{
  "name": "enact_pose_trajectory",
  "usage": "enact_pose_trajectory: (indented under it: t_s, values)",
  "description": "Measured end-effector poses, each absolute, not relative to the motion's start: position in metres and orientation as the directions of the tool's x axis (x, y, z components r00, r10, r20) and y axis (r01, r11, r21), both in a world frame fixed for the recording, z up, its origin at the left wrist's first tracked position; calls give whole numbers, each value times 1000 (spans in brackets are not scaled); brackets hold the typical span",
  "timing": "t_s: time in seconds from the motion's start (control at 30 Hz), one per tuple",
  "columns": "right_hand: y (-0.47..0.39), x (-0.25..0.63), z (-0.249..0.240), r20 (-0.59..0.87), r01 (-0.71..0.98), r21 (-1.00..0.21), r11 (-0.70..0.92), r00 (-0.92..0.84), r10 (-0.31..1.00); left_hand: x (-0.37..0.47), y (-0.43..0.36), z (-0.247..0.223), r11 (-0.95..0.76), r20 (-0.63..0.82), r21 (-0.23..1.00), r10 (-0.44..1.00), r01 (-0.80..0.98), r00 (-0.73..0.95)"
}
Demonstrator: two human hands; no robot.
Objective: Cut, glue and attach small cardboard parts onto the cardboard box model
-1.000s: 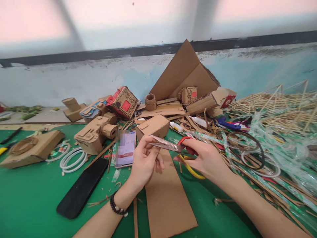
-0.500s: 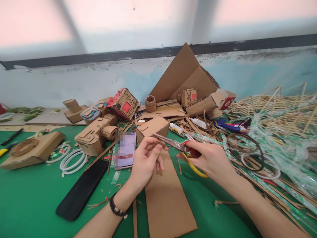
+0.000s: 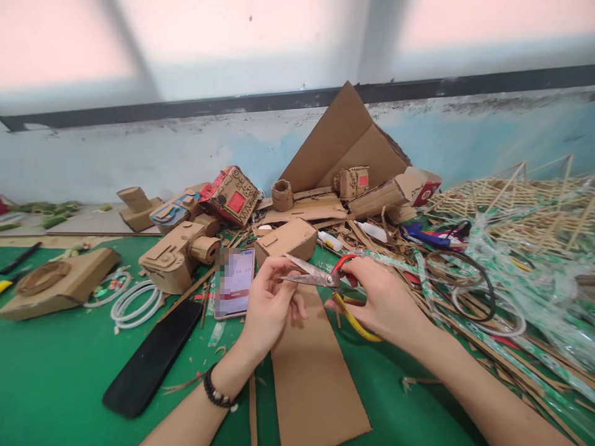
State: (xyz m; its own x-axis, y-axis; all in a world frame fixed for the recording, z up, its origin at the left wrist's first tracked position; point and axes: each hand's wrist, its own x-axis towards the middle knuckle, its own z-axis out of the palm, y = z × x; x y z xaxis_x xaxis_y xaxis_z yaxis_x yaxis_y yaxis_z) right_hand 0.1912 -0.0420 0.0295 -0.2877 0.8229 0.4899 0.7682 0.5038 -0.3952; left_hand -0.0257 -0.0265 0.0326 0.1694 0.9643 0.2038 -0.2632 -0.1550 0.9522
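Observation:
My right hand grips scissors with one red and one yellow handle loop. Their blades are spread and point left, reaching the fingers of my left hand. Those fingers are curled in a pinch; whatever lies between them is too small and hidden to make out. A dark beaded bracelet circles the left wrist. Beneath both hands a long flat cardboard strip lies on the green table, and a cardboard box sits just behind the left fingertips.
Left of my hands are a lit phone, a black flat object, a cardboard camera model and white tubing coils. Cardboard scraps, glue bottles, tape and thin sticks crowd the back and right. A wall stands behind.
The scissor blades have opened wider, the red and yellow handles spreading apart in my right hand. That hand has shifted slightly left; my left hand has hardly moved.

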Motion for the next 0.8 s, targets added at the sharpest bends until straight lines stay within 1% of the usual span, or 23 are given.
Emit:
enact_pose_trajectory:
  t_s: [0.47,0.7,0.8]
  values:
    - [-41,191,28,499,738,-438,513,-275,822,-25,-25,28,-150,208,946,961,-288,182]
    - [-42,190,26,458,705,-501,501,-275,845,-23,-27,28,-159,218,936,963,-314,160]
    - [-42,191,24,460,725,-485,489,-265,848,-23,-26,29,-159,216,937,964,-312,157]
